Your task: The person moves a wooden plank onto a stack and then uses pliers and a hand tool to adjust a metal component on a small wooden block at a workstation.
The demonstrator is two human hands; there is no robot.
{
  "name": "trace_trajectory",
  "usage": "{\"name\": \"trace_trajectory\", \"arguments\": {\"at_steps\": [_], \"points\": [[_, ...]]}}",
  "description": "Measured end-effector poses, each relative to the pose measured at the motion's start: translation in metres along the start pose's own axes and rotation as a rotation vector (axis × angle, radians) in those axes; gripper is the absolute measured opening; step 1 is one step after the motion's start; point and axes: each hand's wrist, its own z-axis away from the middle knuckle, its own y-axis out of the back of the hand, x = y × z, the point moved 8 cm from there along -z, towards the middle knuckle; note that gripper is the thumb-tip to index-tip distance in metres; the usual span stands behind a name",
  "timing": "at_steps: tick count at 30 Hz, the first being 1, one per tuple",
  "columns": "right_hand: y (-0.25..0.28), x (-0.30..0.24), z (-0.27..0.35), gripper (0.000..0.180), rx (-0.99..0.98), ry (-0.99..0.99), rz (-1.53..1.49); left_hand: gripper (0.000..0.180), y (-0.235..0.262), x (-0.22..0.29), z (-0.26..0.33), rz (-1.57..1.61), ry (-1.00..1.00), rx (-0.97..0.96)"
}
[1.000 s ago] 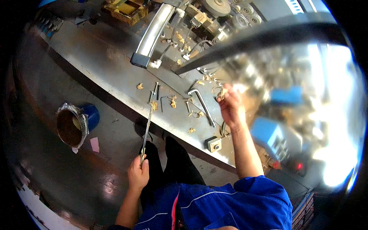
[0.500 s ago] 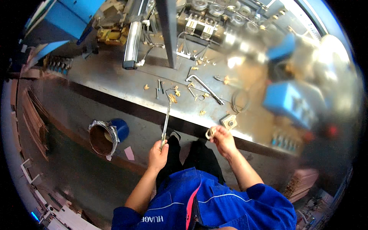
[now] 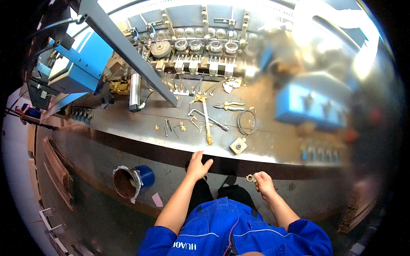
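My left hand [image 3: 198, 165] is open just off the bench's front edge, fingers spread and holding nothing. Beyond its fingertips, a long thin metal bar [image 3: 206, 113] with yellowish residue at both ends lies on the metal bench [image 3: 141, 123]. The bar crosses an L-shaped wrench [image 3: 215, 121]. My right hand [image 3: 265, 184] pinches a small pale yellow ring [image 3: 250, 177] in front of the bench, lower than its edge. Pliers [image 3: 230, 106] with light handles rest farther back, beside a coiled dark cable [image 3: 247, 122]. Several bolts [image 3: 168, 126] lie left of the wrench.
A small push-button box [image 3: 238, 146] sits near the bench edge. Rollers [image 3: 205, 45] line the machine behind, and a slanted dark post [image 3: 132, 55] rises at left. Blurred blue equipment [image 3: 314, 102] stands at right. A blue bucket [image 3: 146, 176] is on the floor.
My left hand has let go of the long bar, which now lies on the bench. My right hand, still pinching the ring, has drawn back from the bench edge. The view has shifted.
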Motion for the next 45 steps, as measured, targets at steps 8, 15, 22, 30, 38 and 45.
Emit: {"name": "trace_trajectory", "arguments": {"at_steps": [8, 15, 22, 30, 38, 45], "points": [[0.02, 0.005, -0.016, 0.003, 0.091, 0.079, 0.052, 0.068, 0.004, -0.097, 0.132, -0.251, 0.231, -0.211], [0.033, -0.036, -0.065, 0.014, 0.292, 0.226, 0.233, 0.072, 0.13, -0.061, 0.106, -0.073, 0.139, 0.183], [-0.013, -0.174, -0.11, 0.035, 0.661, 0.744, 1.256, 0.073, 0.318, 0.105, -0.042, 0.032, -0.411, 0.607], [-0.21, -0.327, -0.208, 0.028, 0.464, 1.167, 1.427, 0.023, 0.422, 0.183, -0.184, 0.305, -0.779, 0.868], [-0.34, -0.459, -0.319, 0.04, 0.486, 1.573, 1.969, 0.043, 0.416, 0.161, -0.212, 0.469, -0.851, 0.745], [-0.359, -0.486, -0.373, 0.049, 0.356, 0.773, 2.45, 0.055, 0.42, 0.157, -0.216, 0.535, -0.774, 0.698]]}}
